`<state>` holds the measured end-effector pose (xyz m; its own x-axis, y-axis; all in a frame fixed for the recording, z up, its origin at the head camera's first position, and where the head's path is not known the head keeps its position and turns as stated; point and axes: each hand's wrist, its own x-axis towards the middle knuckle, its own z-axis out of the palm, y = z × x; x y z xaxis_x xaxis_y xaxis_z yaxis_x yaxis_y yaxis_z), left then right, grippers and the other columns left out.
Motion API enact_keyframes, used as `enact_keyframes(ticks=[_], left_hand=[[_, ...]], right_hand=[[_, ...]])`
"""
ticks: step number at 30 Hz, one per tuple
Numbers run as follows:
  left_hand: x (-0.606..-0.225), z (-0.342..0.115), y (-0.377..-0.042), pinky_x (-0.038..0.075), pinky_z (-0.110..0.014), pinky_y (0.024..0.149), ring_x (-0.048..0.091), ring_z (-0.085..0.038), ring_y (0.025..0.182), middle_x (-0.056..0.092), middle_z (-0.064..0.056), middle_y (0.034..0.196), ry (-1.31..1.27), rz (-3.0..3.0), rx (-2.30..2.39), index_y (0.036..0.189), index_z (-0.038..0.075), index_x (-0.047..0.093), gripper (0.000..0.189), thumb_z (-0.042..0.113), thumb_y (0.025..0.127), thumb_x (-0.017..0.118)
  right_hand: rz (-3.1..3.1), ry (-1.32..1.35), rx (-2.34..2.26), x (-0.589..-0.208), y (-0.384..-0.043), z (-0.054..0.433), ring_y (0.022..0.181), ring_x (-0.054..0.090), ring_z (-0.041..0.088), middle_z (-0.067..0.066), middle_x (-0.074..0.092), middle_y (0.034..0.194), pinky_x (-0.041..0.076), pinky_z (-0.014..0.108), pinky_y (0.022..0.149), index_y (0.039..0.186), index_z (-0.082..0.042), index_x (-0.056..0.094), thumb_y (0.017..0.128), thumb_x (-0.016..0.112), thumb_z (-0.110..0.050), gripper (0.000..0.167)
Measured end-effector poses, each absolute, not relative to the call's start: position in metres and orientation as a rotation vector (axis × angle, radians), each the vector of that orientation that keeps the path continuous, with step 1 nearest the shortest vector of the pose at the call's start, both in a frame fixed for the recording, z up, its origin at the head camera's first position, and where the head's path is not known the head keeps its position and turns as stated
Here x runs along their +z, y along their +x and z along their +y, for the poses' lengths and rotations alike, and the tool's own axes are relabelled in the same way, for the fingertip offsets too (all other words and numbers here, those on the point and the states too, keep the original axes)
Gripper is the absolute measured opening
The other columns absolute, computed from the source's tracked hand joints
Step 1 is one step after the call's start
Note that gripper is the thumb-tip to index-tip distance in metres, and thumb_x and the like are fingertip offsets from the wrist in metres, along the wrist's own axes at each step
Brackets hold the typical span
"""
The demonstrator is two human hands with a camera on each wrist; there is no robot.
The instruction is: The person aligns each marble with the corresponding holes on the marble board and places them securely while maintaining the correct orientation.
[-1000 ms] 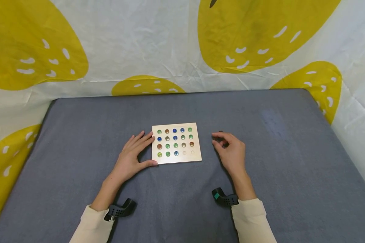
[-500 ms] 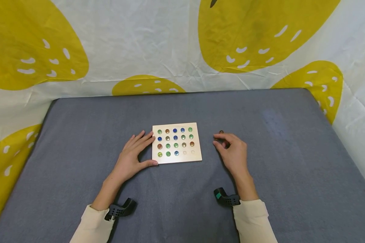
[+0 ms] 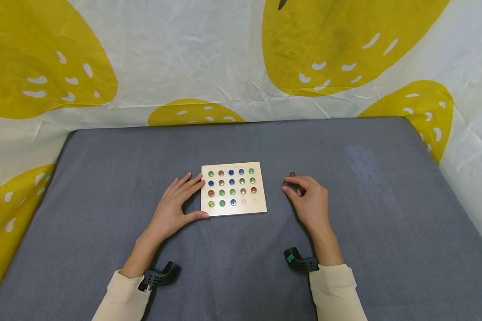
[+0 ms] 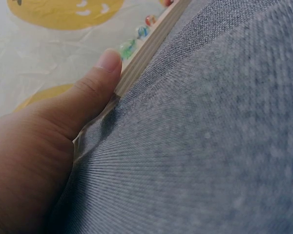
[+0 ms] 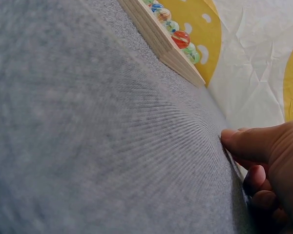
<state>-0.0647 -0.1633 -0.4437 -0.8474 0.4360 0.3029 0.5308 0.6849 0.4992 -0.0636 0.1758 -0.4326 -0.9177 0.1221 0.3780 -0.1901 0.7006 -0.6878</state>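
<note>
A light wooden board (image 3: 259, 207) with rows of round hollows lies in the middle of the grey cloth. Green, blue and brown glass marbles fill most of them; two hollows at its near right are bare. My left hand (image 3: 169, 213) rests at the board's left side, fingers spread, thumb (image 4: 101, 73) against the near corner. Right of the board, my right hand (image 3: 308, 199) is low over the cloth with curled fingers. Its thumb and forefinger pinch a brownish marble (image 3: 285, 183), mostly covered by the fingertips. Another brown marble (image 3: 292, 174) lies just beyond the forefinger.
The grey cloth (image 3: 365, 223) covers the whole table, with small wrinkles near the front. Behind it hangs a white curtain (image 3: 184, 53) with large yellow shapes. Black wrist bands (image 3: 301, 262) sit at the cream sleeves.
My right hand has shifted slightly right, bringing the brown marble beyond the forefinger into fuller view. The left hand and the board stay in place.
</note>
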Motion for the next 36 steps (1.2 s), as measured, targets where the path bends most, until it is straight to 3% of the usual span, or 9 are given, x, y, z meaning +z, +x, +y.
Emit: enact_keyframes(ticks=[36], left_hand=[[-0.445, -0.164, -0.064, 0.012, -0.049, 0.115, 0.027, -0.033, 0.14, 0.041, -0.008, 0.148, -0.801, -2.726, -0.871, 0.142, 0.01, 0.048, 0.086, 0.041, 0.069, 0.082]], right_hand=[[-2.467, 0.142, 1.209, -0.424, -0.062, 0.159, 0.058, 0.044, 0.012, -0.001, 0.057, 0.071, 0.031, 0.022, 0.05, 0.096, -0.01, 0.077, 0.078, 0.081, -0.011, 0.018]])
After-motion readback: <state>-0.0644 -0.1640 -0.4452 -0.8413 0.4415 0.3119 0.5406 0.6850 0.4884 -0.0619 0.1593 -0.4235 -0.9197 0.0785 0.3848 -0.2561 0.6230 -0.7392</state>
